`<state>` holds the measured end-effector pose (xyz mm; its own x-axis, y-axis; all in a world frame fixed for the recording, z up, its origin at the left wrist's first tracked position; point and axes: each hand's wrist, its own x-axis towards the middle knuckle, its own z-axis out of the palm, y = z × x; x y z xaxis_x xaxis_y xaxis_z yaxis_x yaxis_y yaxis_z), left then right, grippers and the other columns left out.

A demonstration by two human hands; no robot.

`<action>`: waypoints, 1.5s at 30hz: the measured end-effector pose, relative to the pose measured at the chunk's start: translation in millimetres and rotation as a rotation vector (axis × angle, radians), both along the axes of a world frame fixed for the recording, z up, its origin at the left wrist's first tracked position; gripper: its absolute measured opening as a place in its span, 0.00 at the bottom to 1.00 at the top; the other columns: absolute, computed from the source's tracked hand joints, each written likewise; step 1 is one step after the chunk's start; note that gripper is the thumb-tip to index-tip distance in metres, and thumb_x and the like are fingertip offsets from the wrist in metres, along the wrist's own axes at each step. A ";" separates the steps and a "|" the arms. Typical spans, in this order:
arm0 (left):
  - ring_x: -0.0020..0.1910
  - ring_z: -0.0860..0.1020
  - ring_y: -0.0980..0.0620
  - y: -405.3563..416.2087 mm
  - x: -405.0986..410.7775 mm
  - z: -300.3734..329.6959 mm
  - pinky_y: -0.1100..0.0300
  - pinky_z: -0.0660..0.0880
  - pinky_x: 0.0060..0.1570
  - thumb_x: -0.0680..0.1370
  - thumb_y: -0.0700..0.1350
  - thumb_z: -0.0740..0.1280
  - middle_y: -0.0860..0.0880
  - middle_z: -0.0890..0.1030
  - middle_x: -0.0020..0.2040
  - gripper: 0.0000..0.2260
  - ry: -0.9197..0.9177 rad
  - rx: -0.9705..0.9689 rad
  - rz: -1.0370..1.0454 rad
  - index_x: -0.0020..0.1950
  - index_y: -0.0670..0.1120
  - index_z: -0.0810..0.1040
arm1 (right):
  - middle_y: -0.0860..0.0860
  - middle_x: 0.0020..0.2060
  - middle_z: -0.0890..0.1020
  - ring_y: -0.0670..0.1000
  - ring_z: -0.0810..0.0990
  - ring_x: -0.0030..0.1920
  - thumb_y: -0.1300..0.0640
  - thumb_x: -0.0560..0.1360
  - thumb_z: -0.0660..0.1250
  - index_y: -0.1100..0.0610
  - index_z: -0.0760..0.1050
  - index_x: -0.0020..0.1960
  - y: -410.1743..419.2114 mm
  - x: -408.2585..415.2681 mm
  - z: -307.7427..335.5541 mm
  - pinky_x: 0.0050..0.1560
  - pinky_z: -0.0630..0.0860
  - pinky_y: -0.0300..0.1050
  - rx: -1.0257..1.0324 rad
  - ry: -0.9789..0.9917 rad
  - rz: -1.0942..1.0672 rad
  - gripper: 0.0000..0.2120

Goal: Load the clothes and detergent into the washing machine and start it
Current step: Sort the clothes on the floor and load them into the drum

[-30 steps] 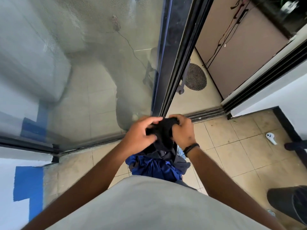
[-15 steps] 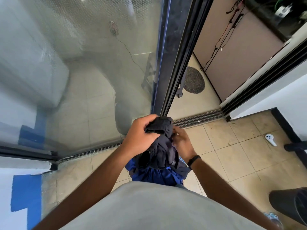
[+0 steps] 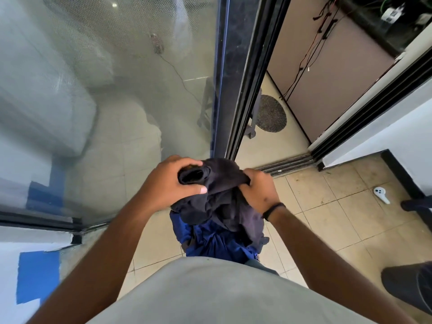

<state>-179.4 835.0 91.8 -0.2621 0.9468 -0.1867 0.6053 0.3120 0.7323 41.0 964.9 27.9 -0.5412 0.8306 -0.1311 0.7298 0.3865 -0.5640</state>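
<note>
I hold a bundle of clothes in front of my chest. Its top piece is a black garment (image 3: 222,195), and a blue garment (image 3: 217,242) hangs below it. My left hand (image 3: 173,183) grips the black garment's left side, thumb underneath. My right hand (image 3: 257,190), with a black band on the wrist, grips its right side. Neither a washing machine nor detergent shows clearly; a blurred white shape (image 3: 46,108) lies behind the glass on the left.
A sliding glass door (image 3: 140,78) stands ahead on the left, its dark frame (image 3: 233,78) beside an open gap with a floor track (image 3: 287,163). Beyond lie a round dark mat (image 3: 271,113) and a brown panel with cables (image 3: 327,66). A white controller (image 3: 381,194) lies on the tiles.
Both hands have shifted their hold on the black garment; the right hand now grips its upper right side again, and the bundle hangs a little lower.
</note>
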 end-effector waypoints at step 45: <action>0.56 0.72 0.47 3.3 29.6 -9.8 0.46 0.79 0.39 0.67 0.42 0.74 0.56 0.80 0.51 0.17 0.384 0.328 -0.038 0.55 0.49 0.78 | 0.53 0.53 0.83 0.50 0.82 0.56 0.70 0.69 0.64 0.58 0.80 0.57 -28.7 -18.9 74.6 0.58 0.78 0.48 -0.295 0.626 0.167 0.19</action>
<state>-149.8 838.3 82.0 -0.2179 0.9496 0.2252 0.8568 0.0757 0.5101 22.1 936.2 102.5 -0.7053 0.7078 0.0397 0.1786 0.2316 -0.9563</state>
